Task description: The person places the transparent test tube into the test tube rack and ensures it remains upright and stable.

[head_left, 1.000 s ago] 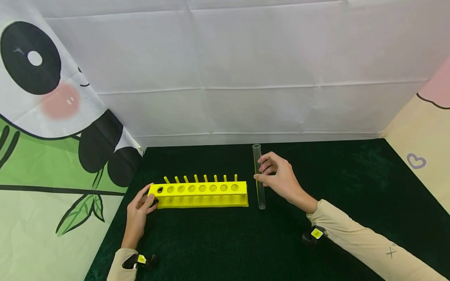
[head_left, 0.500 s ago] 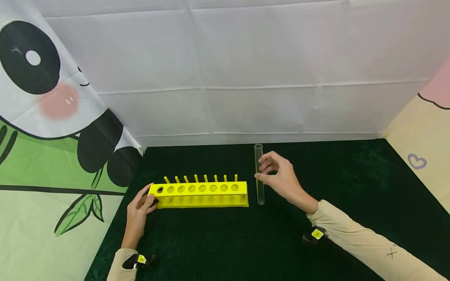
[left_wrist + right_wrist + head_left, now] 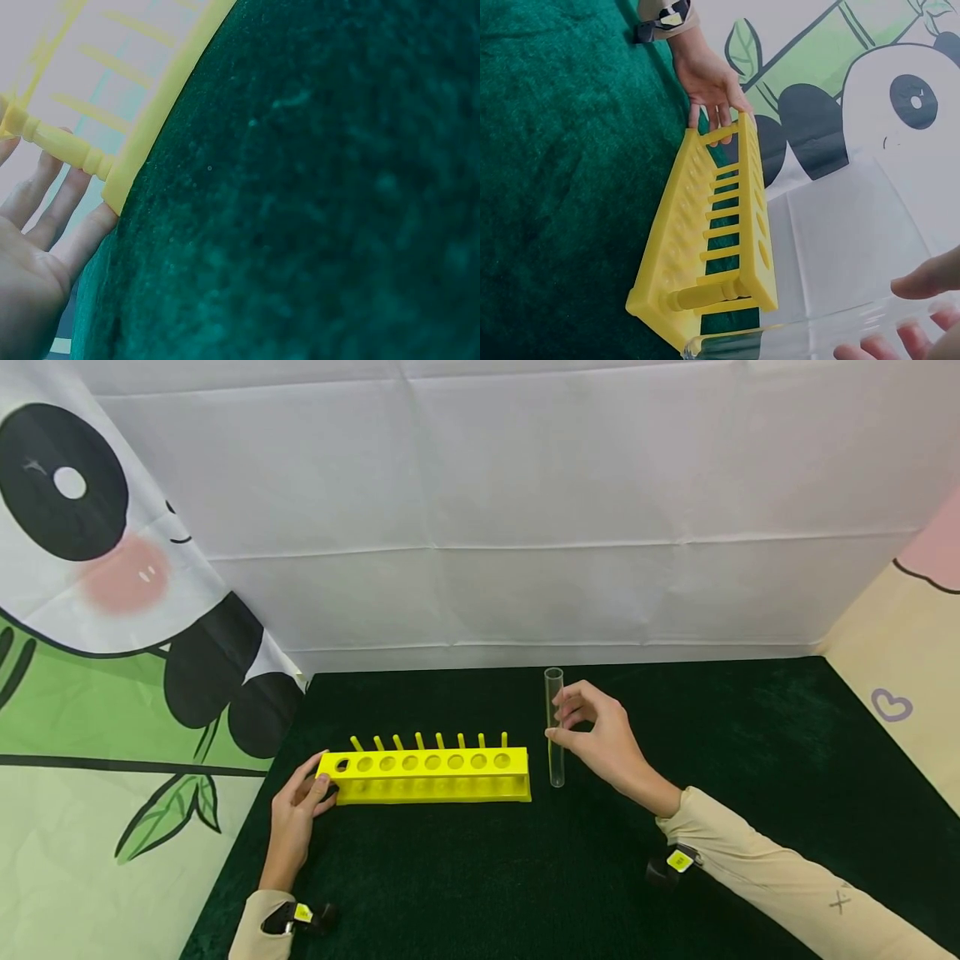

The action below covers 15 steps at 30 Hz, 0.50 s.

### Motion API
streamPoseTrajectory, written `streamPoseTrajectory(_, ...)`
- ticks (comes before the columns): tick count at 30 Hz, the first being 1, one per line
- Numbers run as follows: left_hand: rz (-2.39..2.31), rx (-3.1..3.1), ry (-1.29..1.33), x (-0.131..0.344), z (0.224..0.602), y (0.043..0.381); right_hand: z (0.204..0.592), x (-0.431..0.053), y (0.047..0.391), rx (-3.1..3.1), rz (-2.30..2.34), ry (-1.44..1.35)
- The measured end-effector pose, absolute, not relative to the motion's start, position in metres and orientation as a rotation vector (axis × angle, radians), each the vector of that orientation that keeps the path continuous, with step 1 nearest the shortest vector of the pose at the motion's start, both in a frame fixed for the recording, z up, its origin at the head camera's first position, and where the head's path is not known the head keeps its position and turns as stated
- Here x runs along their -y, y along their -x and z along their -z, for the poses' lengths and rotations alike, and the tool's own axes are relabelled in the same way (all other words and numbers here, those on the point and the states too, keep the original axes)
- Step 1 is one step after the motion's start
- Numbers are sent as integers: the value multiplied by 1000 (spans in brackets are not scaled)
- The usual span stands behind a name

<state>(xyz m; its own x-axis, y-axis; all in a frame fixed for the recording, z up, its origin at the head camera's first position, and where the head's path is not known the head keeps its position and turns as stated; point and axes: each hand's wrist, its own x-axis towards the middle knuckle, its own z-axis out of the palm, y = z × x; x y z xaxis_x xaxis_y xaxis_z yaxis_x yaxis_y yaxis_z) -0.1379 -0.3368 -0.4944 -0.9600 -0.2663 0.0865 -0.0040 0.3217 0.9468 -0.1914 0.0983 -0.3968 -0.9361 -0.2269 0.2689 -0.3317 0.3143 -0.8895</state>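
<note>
A yellow test tube rack [image 3: 433, 795] stands on the dark green cloth, with a row of holes along its top and slim pegs rising behind. At its left end, my left hand [image 3: 291, 817] grips the end post between thumb and fingers. The left wrist view shows those fingers [image 3: 67, 202] around the post. To the right of the rack, my right hand [image 3: 603, 739] pinches a clear glass test tube [image 3: 555, 764] near its middle. The tube is nearly upright, mouth upward, apart from the rack's right end in the head view. No tubes sit in the rack.
The green cloth [image 3: 465, 885] covers the tabletop. A white backdrop [image 3: 555, 510] rises behind it, with a panda-printed sheet [image 3: 127, 710] on the left and a beige printed sheet [image 3: 911, 652] on the right.
The test tube's lower end has moved up in the head view, and its mouth has shifted slightly right. My left hand and the rack stay where they were.
</note>
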Motion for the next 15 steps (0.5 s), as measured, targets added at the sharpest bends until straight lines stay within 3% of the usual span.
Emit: streamPoseTrajectory(15, 1657, 2383, -280, 333, 491, 136, 389, -98, 189, 2431, -1736, -546)
